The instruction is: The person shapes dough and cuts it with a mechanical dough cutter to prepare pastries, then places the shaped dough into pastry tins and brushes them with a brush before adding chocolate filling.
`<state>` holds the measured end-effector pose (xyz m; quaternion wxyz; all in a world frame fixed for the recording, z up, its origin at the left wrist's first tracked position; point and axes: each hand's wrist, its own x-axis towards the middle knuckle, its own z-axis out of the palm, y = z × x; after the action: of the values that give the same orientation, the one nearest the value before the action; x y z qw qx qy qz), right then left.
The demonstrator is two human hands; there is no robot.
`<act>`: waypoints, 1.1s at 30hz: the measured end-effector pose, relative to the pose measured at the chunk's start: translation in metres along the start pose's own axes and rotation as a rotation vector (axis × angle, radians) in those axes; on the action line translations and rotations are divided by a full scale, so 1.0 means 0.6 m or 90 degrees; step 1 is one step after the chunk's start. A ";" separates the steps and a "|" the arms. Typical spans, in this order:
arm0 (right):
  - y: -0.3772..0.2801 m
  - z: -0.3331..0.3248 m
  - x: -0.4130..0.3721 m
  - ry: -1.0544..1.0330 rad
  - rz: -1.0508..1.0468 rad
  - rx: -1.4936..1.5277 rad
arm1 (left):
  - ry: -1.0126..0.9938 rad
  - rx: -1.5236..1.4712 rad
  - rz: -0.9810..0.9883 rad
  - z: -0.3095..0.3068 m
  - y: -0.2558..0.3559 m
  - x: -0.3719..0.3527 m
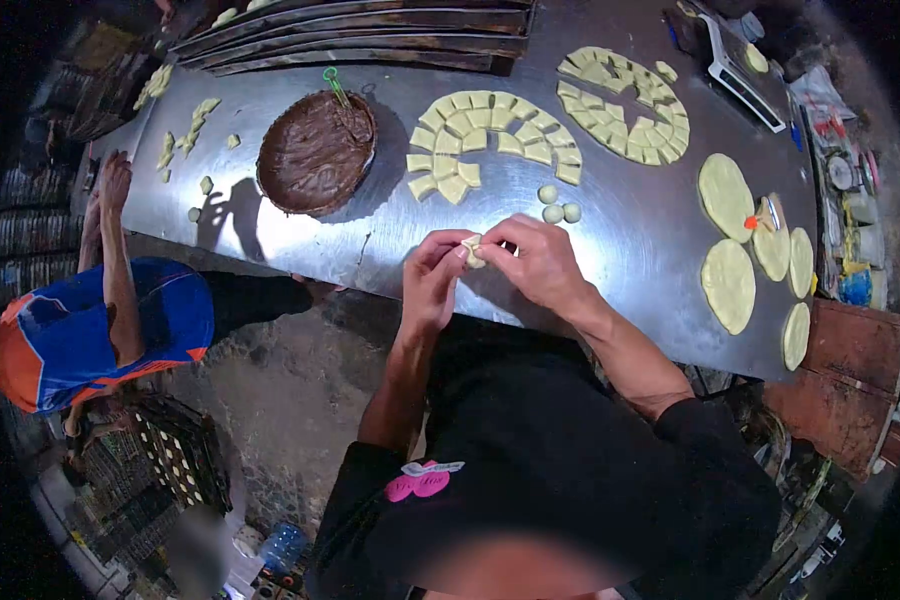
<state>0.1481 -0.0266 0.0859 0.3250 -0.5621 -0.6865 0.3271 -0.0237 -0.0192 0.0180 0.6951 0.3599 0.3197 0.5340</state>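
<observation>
Right, from the head view, both hands are meeting over the near edge of the table (630, 220). The left hand (430, 280) and the right hand (542, 265) are both closing their fingertips on a dough piece (473, 250). It is sitting between them, pinched from either side and lifted just clear of the steel. The left thumb and fingers are curling in narrow. The right hand is arching over the piece from the other side, fingers bent down onto it.

Just beyond the right hand's knuckles, three balls (555, 205) are lying together on the table, near the hands but not touching them. Farther back, cut wedges (490, 135) are fanning out in an arc, with a second ring of wedges (625, 105) to their right.

To the left, a round pan (315, 152) of dark brown paste is sitting with a green tool (335, 85) standing in it. Off to the right, flat rounds (727, 195) are lying well apart from the hands. A scale (735, 70) is sitting at the far right corner, and trays (370, 40) are stacked along the back.

At the left, a co-worker (100, 330) in blue and orange is resting a hand (115, 180) on the table's end.
</observation>
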 end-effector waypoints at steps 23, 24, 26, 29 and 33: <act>0.023 0.077 0.034 0.088 -0.078 -0.140 | -0.121 -0.050 -0.310 -0.061 0.020 0.054; 0.022 0.072 0.016 0.109 -0.071 -0.164 | -0.127 -0.045 -0.327 -0.052 0.006 0.053; 0.017 0.055 -0.019 0.145 -0.080 -0.160 | -0.133 -0.030 -0.326 -0.031 -0.029 0.043; 0.085 0.031 -0.091 0.184 -0.042 -0.232 | -0.171 -0.049 -0.343 0.030 -0.093 0.014; 0.222 0.002 -0.169 0.246 0.041 -0.359 | -0.197 0.320 -0.435 0.085 -0.101 0.001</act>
<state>0.2372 -0.1060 -0.0313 0.2704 -0.7028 -0.6576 0.0217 0.0500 -0.0369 -0.0058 0.7619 0.4670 0.4325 0.1199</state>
